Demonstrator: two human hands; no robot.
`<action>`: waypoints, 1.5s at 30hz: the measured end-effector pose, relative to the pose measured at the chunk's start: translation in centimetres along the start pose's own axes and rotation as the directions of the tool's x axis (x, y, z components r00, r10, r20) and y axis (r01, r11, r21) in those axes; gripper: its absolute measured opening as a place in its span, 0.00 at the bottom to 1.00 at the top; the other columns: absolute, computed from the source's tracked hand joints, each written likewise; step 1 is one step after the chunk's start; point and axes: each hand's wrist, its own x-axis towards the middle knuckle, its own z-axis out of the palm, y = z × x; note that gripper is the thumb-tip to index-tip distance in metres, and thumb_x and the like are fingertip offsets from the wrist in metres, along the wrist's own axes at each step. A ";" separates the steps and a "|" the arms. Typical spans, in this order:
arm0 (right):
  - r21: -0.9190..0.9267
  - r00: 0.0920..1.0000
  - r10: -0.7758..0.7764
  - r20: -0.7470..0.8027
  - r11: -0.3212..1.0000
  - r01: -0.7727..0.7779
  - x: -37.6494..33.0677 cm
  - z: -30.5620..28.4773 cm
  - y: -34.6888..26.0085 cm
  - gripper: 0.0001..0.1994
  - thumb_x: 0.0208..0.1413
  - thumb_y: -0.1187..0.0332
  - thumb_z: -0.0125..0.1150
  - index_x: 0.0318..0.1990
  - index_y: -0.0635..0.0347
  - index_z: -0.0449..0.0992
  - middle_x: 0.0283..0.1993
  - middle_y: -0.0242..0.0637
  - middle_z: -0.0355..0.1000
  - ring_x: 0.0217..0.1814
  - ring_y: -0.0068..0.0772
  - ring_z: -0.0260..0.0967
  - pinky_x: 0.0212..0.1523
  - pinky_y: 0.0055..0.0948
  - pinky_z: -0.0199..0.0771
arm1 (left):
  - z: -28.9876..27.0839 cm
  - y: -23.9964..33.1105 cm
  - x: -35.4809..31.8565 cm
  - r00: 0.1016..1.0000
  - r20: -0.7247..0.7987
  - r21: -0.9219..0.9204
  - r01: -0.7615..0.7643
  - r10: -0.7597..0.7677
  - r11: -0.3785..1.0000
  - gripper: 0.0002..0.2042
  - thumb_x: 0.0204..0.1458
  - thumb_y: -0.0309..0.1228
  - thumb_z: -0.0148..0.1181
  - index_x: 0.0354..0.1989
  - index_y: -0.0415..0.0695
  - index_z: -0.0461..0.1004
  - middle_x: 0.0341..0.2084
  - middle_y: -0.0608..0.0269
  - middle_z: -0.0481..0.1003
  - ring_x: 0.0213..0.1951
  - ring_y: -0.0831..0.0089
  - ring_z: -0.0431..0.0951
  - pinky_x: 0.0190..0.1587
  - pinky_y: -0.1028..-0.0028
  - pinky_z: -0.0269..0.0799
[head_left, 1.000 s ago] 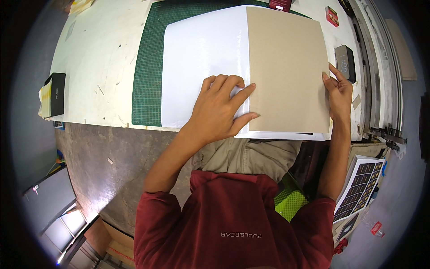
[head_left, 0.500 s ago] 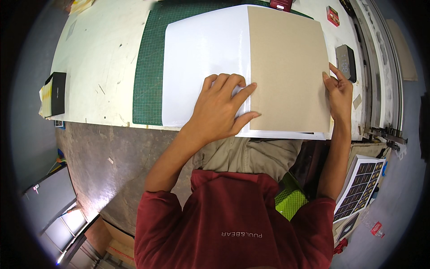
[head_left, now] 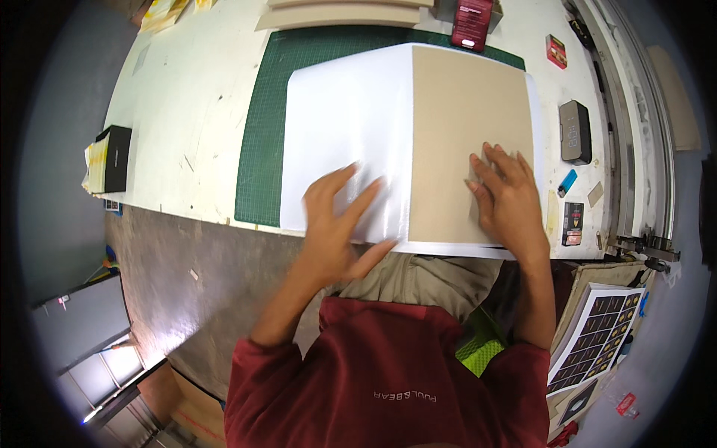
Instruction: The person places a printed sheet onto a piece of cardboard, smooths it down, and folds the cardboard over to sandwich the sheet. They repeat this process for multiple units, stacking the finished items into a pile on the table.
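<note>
A tan sheet of cardboard [head_left: 463, 112] lies on the right part of a larger white glossy sheet [head_left: 347, 112]. Both rest on a green cutting mat [head_left: 258, 172]. My right hand [head_left: 508, 194] is spread on the cardboard near its right side, holding nothing. Over the lower part of the white sheet is my left hand [head_left: 336, 216], fingers apart and slightly blurred; whether it touches the sheet I cannot tell. White paper edges show beyond the cardboard at its right and lower sides.
Right of the sheets are a digital clock [head_left: 575, 133], a blue lighter [head_left: 567, 182] and a small dark pack [head_left: 573, 224]. Tan boards [head_left: 343, 15] and a dark red box [head_left: 471, 26] stand beyond the mat. A black box [head_left: 117, 158] sits at the table's left edge.
My right hand has left the cardboard's right edge and now lies spread on its surface. My left hand has moved off the cardboard's left edge, down and left. The view has shifted.
</note>
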 end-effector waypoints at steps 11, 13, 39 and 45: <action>0.039 0.997 -0.021 -0.080 0.999 0.024 0.1 -0.2 0.6 0.15 0.52 0.69 0.62 0.48 0.61 0.78 0.55 0.49 0.70 0.60 0.51 0.66 0.63 0.50 0.61 | 2.3 -4.4 -4.6 0.465 -0.861 0.034 0.461 -0.208 0.887 0.49 0.54 0.43 0.63 0.71 0.35 0.33 0.70 0.36 0.35 0.71 0.42 0.39 0.69 0.46 0.35; 0.041 0.995 -0.037 -0.094 0.998 0.041 0.0 0.0 0.6 0.15 0.53 0.69 0.62 0.48 0.62 0.78 0.55 0.49 0.70 0.60 0.51 0.66 0.63 0.51 0.61 | 2.3 -3.8 -3.1 0.296 -0.898 -0.200 0.382 -0.325 0.902 0.47 0.53 0.45 0.64 0.69 0.34 0.38 0.69 0.37 0.39 0.70 0.45 0.42 0.69 0.48 0.38; 0.027 0.984 0.160 0.082 0.986 -0.163 -5.2 -2.7 1.3 0.25 0.45 0.60 0.69 0.53 0.55 0.77 0.65 0.45 0.63 0.69 0.52 0.57 0.68 0.61 0.47 | 7.3 0.2 14.4 0.962 0.235 0.344 -0.216 0.139 0.914 0.57 0.48 0.74 0.41 0.64 0.22 0.51 0.64 0.18 0.44 0.69 0.34 0.42 0.70 0.48 0.38; 0.036 0.985 0.134 0.108 0.990 -0.138 -5.3 -2.5 1.9 0.25 0.48 0.58 0.67 0.55 0.54 0.76 0.67 0.44 0.61 0.70 0.52 0.55 0.67 0.56 0.52 | 11.4 -1.9 24.9 0.967 0.225 0.316 -0.190 0.121 0.930 0.53 0.53 0.69 0.40 0.66 0.24 0.46 0.67 0.28 0.46 0.71 0.41 0.41 0.71 0.51 0.34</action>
